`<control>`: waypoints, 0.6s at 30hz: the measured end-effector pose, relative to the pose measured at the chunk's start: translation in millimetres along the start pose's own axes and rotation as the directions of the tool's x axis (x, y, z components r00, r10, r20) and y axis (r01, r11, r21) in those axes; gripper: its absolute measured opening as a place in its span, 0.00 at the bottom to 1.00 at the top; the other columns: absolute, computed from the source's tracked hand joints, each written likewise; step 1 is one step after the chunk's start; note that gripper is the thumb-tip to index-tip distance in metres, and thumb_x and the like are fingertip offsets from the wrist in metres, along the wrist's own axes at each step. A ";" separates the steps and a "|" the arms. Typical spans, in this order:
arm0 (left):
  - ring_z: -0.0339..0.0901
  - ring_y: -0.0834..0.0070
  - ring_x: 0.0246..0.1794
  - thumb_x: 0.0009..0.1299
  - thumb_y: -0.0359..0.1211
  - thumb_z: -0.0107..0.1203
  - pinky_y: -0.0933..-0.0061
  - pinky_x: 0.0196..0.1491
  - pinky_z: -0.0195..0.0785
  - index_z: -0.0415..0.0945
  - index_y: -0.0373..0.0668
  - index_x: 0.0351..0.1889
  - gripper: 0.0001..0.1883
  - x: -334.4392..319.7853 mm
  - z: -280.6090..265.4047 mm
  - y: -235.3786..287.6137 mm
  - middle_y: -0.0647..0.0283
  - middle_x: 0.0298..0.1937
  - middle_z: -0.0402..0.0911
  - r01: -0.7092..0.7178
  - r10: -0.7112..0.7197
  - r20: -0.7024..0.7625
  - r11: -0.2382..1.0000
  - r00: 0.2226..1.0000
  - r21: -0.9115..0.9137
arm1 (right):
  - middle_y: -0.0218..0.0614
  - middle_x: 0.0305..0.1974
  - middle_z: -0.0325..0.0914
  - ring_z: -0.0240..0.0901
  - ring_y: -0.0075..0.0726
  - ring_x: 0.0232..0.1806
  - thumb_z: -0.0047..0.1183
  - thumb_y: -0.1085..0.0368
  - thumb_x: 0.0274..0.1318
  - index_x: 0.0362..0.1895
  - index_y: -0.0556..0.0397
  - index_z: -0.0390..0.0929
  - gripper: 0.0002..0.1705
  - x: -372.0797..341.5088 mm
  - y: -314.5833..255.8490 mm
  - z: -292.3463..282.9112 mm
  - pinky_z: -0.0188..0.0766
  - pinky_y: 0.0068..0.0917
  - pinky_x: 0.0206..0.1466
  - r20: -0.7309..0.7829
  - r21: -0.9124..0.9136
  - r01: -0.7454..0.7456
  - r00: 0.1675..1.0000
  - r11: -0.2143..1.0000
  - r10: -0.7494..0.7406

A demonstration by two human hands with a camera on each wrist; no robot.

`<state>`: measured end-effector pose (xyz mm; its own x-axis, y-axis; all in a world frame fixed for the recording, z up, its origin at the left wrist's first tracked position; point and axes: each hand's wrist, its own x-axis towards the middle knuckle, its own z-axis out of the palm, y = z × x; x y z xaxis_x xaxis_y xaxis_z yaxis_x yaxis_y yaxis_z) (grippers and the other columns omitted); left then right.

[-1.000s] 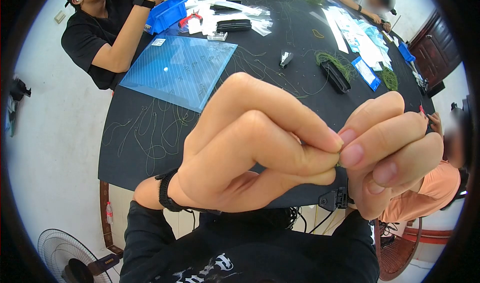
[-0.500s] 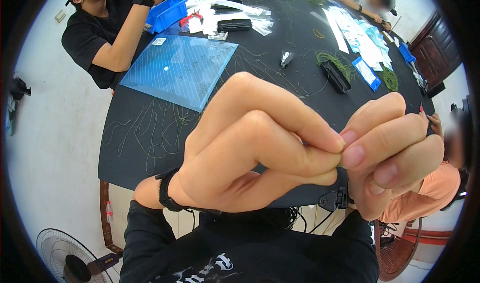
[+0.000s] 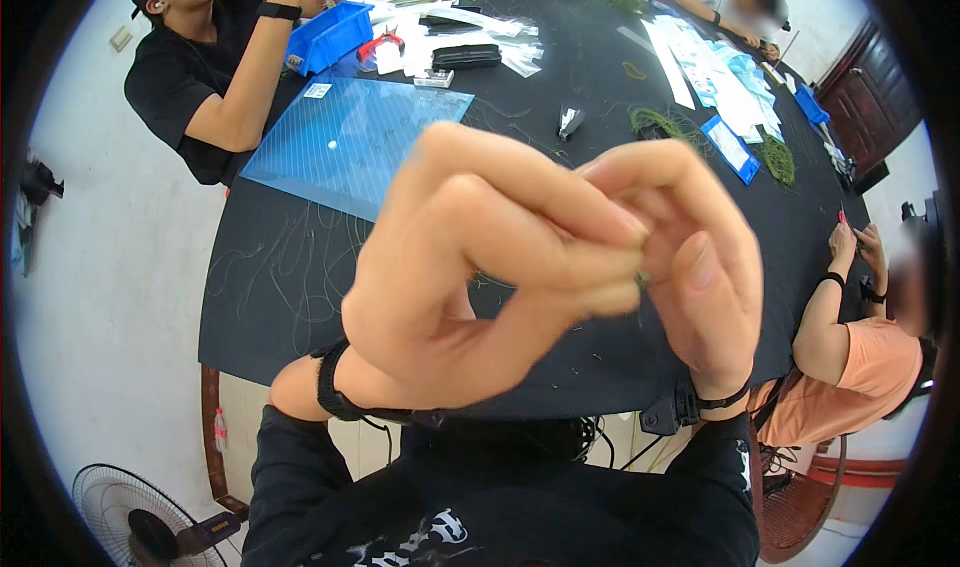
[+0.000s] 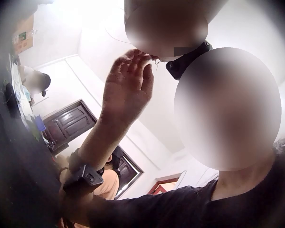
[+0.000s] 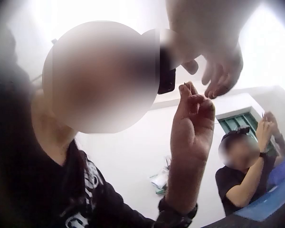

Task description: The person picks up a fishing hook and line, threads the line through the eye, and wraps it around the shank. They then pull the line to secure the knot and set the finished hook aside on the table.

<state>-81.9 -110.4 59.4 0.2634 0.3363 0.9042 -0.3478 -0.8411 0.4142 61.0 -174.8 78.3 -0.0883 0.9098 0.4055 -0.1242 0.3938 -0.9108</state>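
My left hand (image 3: 490, 257) is raised over the near side of the table, thumb and fingertips pinching a small bit of green line (image 3: 641, 279). Most of that line is hidden by the fingers. Close beside these fingertips is my right hand (image 3: 705, 257), its fingers loosely arched and the thumb standing apart from them. The left wrist view shows the right hand (image 4: 128, 88) with its fingers rather straight, near a thin loop of line (image 4: 156, 61). In the right wrist view the left hand (image 5: 194, 126) keeps its pinch below the hanging right fingers.
The black table (image 3: 560, 367) carries a blue lined board (image 3: 330, 147), loose lines at its left, a blue bin (image 3: 332, 39), red-handled pliers (image 3: 382, 43), a black case (image 3: 467, 57) and green line bundles (image 3: 777, 161). Other people sit around it. A fan (image 3: 140, 517) stands lower left.
My right hand has let go at the left fingertips, its fingers loosening and the thumb coming away, and has shifted left. The left hand has moved slightly left and up, still pinching.
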 end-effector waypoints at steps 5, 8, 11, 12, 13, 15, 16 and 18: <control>0.67 0.87 0.21 0.68 0.30 0.52 0.87 0.26 0.62 0.69 0.32 0.31 0.09 0.3 -2.6 -5.2 0.56 0.39 0.70 0.129 -0.128 -0.051 0.991 0.990 0.017 | 0.38 0.30 0.73 0.64 0.21 0.22 0.51 0.52 0.57 0.54 0.63 0.60 0.30 -1.1 -2.2 3.4 0.57 0.15 0.23 0.132 0.140 -0.295 0.951 0.945 0.278; 0.68 0.86 0.22 0.68 0.27 0.49 0.87 0.26 0.62 0.69 0.32 0.32 0.06 0.2 1.0 -5.4 0.56 0.39 0.71 0.176 -0.178 -0.048 0.984 0.983 -0.030 | 0.35 0.28 0.73 0.61 0.17 0.21 0.50 0.59 0.59 0.51 0.61 0.63 0.22 -2.0 8.9 6.6 0.55 0.14 0.23 0.081 0.184 -0.249 0.968 0.951 0.237; 0.68 0.86 0.23 0.69 0.27 0.49 0.87 0.27 0.62 0.69 0.32 0.32 0.06 0.0 2.4 -7.3 0.56 0.39 0.71 0.201 -0.204 -0.065 0.978 0.977 -0.045 | 0.34 0.32 0.74 0.69 0.19 0.32 0.48 0.67 0.61 0.43 0.61 0.67 0.11 -1.8 8.4 2.8 0.63 0.15 0.33 0.116 0.278 -0.261 0.964 0.925 0.237; 0.68 0.86 0.23 0.69 0.28 0.49 0.87 0.27 0.62 0.69 0.32 0.32 0.07 0.1 2.6 -8.4 0.57 0.38 0.71 0.202 -0.206 -0.074 0.978 0.976 -0.047 | 0.33 0.33 0.74 0.71 0.20 0.35 0.47 0.68 0.61 0.41 0.62 0.68 0.09 -1.3 8.1 1.2 0.66 0.16 0.35 0.130 0.294 -0.268 0.962 0.917 0.240; 0.68 0.86 0.23 0.69 0.29 0.49 0.86 0.28 0.62 0.69 0.32 0.33 0.08 0.4 2.5 -10.5 0.57 0.38 0.71 0.193 -0.196 -0.083 0.980 0.977 -0.047 | 0.33 0.32 0.74 0.71 0.19 0.34 0.47 0.68 0.61 0.41 0.62 0.68 0.08 -0.9 9.7 0.0 0.65 0.15 0.35 0.126 0.283 -0.263 0.963 0.922 0.237; 0.67 0.86 0.24 0.70 0.31 0.50 0.85 0.29 0.61 0.69 0.32 0.33 0.09 0.9 3.1 -12.4 0.59 0.37 0.71 0.220 -0.231 -0.107 0.969 0.967 -0.112 | 0.32 0.28 0.73 0.65 0.16 0.28 0.47 0.66 0.61 0.40 0.60 0.68 0.09 -0.3 11.8 0.0 0.59 0.14 0.30 0.108 0.199 -0.249 0.967 0.948 0.231; 0.66 0.86 0.25 0.70 0.33 0.50 0.84 0.30 0.61 0.69 0.32 0.34 0.10 1.0 3.7 -12.8 0.60 0.36 0.71 0.254 -0.277 -0.120 0.951 0.953 -0.178 | 0.32 0.25 0.72 0.60 0.14 0.22 0.46 0.64 0.62 0.40 0.59 0.68 0.10 -0.1 12.6 1.2 0.53 0.13 0.24 0.095 0.127 -0.240 0.969 0.962 0.229; 0.65 0.85 0.26 0.70 0.35 0.50 0.82 0.32 0.60 0.70 0.33 0.34 0.12 2.0 3.1 -13.4 0.61 0.35 0.71 0.327 -0.371 -0.120 0.902 0.921 -0.281 | 0.32 0.23 0.71 0.54 0.12 0.17 0.45 0.61 0.63 0.41 0.57 0.68 0.11 -0.1 15.2 1.8 0.47 0.11 0.19 0.068 0.034 -0.214 0.975 0.976 0.211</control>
<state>-73.9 -99.8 55.3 0.2632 0.6728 0.6915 -0.4803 -0.5302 0.6987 57.3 -169.1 64.6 -0.1795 0.9614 0.2084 -0.1358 0.1855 -0.9732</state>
